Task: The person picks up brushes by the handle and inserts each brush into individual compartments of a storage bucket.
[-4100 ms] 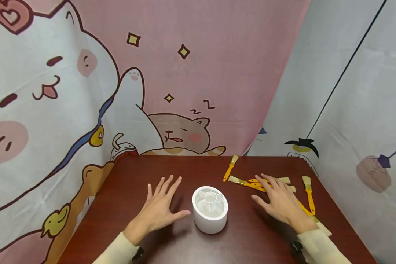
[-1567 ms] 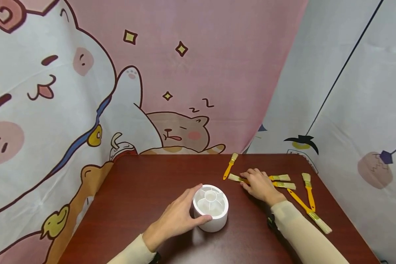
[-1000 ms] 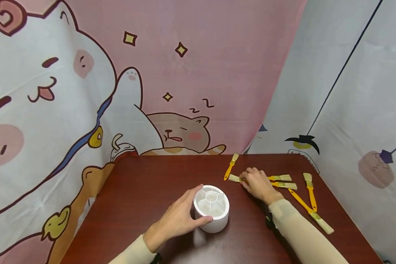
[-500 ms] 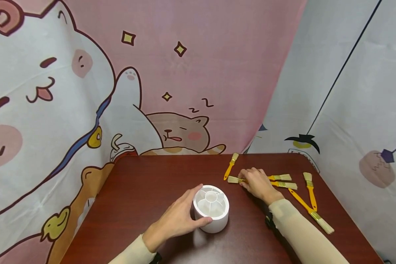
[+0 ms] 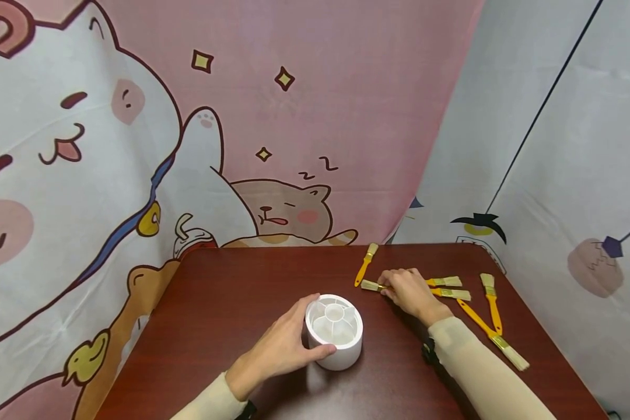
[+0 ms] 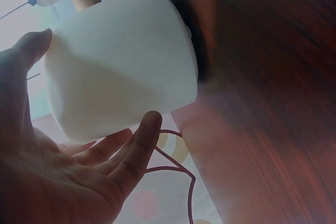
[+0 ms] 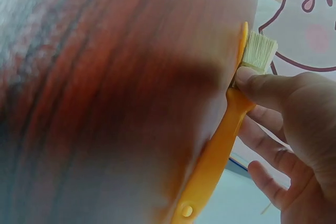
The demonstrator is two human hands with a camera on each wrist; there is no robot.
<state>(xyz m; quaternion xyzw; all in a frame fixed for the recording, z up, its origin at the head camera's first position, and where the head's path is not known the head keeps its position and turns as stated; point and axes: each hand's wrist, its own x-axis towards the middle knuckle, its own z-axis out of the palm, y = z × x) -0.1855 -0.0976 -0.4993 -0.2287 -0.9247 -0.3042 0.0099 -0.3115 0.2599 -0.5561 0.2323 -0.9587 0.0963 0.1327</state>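
A white round organizer (image 5: 334, 332) with an inner ring and radial dividers stands upright on the table. My left hand (image 5: 280, 344) grips its side, thumb at the front and fingers around the back; the left wrist view shows the smooth outer wall between thumb and fingers. Farther right, my right hand (image 5: 409, 293) pinches a yellow-handled paintbrush (image 7: 212, 153) near its metal collar. The pale bristles (image 5: 370, 285) of this brush point left, while the hand hides most of the handle in the head view. It lies at or just over the tabletop; I cannot tell which.
Another paintbrush (image 5: 366, 265) lies just behind the held one. Several more lie to the right, among them a brush (image 5: 453, 293) beside my right hand, an upright-lying brush (image 5: 491, 303) and a slanted brush (image 5: 508, 351). A printed cloth (image 5: 346, 116) hangs behind the table (image 5: 231, 291).
Both hands were spread open above the table at first. My left hand has moved right and gripped the organizer; my right has reached the brush and pinched it, its bristle end turning slightly.
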